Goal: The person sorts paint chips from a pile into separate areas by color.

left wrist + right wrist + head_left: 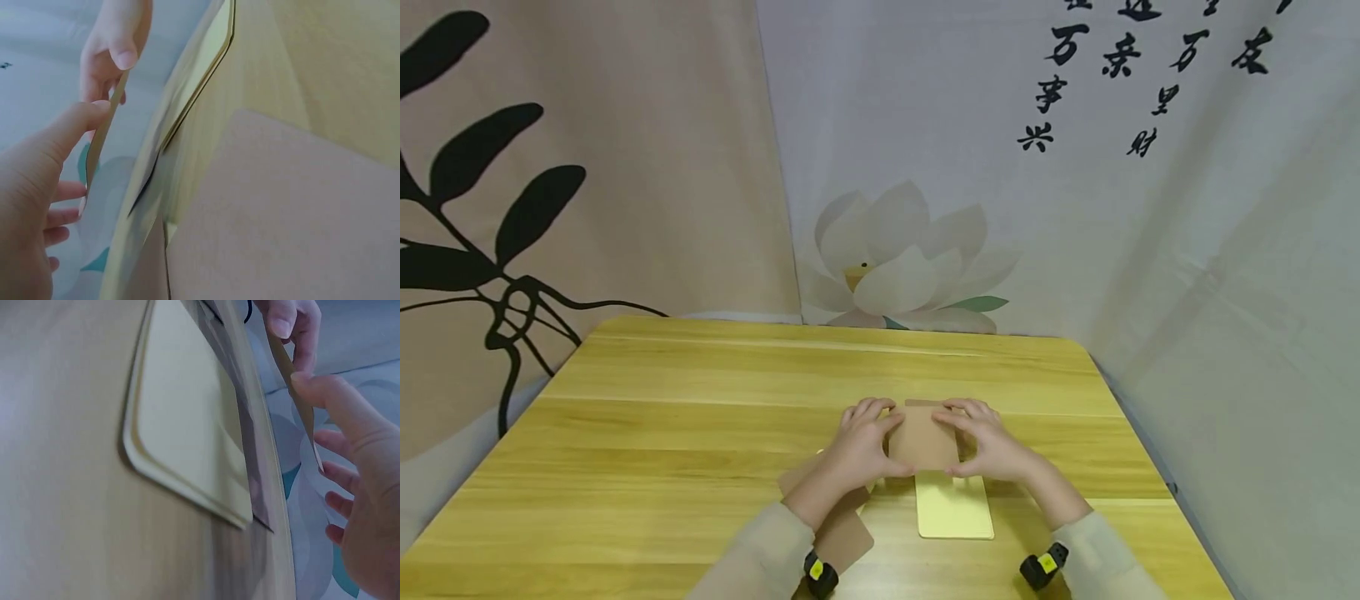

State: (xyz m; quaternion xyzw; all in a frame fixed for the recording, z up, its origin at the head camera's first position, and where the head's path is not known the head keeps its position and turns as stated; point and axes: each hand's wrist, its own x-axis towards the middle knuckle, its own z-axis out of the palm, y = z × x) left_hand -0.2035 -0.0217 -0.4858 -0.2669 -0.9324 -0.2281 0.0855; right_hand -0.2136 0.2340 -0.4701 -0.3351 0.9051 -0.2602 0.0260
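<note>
A thin brown card (923, 440) is held up between both hands. My left hand (863, 443) pinches its left edge between thumb and fingers. On the opposite edge, my right hand (992, 442) grips it the same way. In both wrist views the raised card (102, 140) appears nearly edge-on, apart from the table. Just below it lies a pale yellow rounded-corner stack (955, 510), which shows more than one layer in the right wrist view. Another brown sheet (925, 402) peeks out behind the held card, partly hidden.
More brown cards (844, 540) lie overlapping beneath the left forearm, with a yellowish edge showing among them. They rest on a wood-grain table (662, 467). Behind the table hangs a printed curtain (910, 108). Each wrist wears a black device (1043, 567).
</note>
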